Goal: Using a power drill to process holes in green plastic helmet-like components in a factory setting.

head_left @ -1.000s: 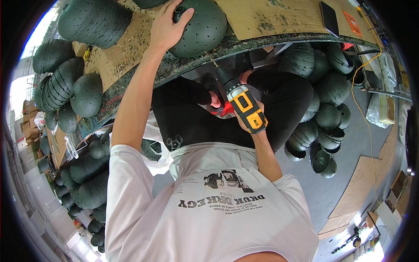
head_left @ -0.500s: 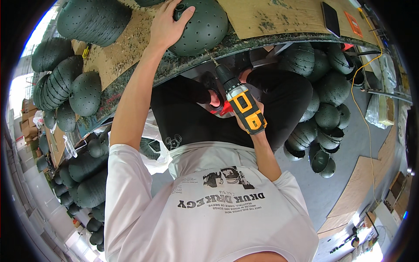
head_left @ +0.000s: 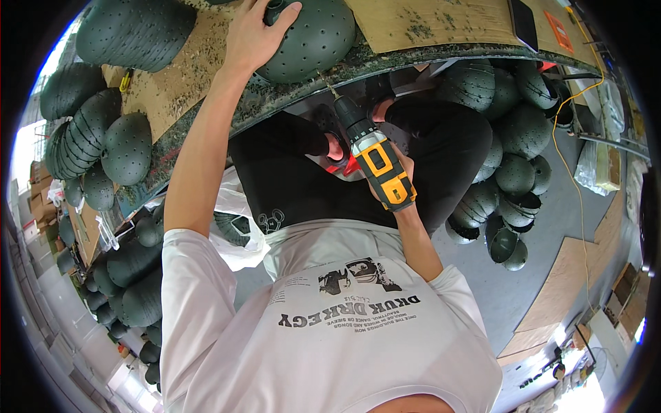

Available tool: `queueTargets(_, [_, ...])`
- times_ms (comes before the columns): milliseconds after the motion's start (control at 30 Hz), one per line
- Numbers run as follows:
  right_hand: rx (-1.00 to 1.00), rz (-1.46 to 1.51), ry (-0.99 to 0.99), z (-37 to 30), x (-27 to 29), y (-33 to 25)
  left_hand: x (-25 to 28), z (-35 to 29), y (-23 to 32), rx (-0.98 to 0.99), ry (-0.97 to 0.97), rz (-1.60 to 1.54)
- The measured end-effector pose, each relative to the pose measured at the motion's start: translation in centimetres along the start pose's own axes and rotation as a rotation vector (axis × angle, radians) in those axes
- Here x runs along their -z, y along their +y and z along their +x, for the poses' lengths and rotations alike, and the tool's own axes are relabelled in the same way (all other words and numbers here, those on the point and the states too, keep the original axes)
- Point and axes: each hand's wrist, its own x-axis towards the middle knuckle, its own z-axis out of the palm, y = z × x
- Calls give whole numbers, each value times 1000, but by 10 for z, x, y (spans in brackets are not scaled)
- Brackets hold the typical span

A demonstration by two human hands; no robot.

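Note:
A dark green dome-shaped plastic bowl [head_left: 313, 43], dotted with small holes, rests on the workbench near its front edge. My left hand [head_left: 256, 34] grips its left side, the thumb lying across the curved surface; the other fingertips are partly cut off by the picture's upper edge. My right hand [head_left: 399, 172] is wrapped around a yellow and black cordless drill [head_left: 377, 158], mostly hidden behind it. The drill's thin bit points up and left at the bowl's lower rim. Whether the tip touches the bowl I cannot tell.
Nested stacks of similar bowls [head_left: 134, 34] stand at the bench's left. More bowls [head_left: 523, 131] hang or lie piled to the right, below the bench. A phone [head_left: 523, 26] and an orange card [head_left: 558, 32] lie on cardboard [head_left: 441, 20]. A yellow cable [head_left: 559, 141] runs down the right side.
The view has shifted slightly, and the bowl, my left hand and the drill appear a little farther left and up. Both hands keep their holds.

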Motion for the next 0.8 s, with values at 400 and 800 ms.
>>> queueTargets(400, [-56,-6,17,1,-9,-5,-1,0,-9,-27,41,-22])
queueTargets(800, [-195,38,-83,35,-20,-1,-6,-5,-7,-37,99,5])
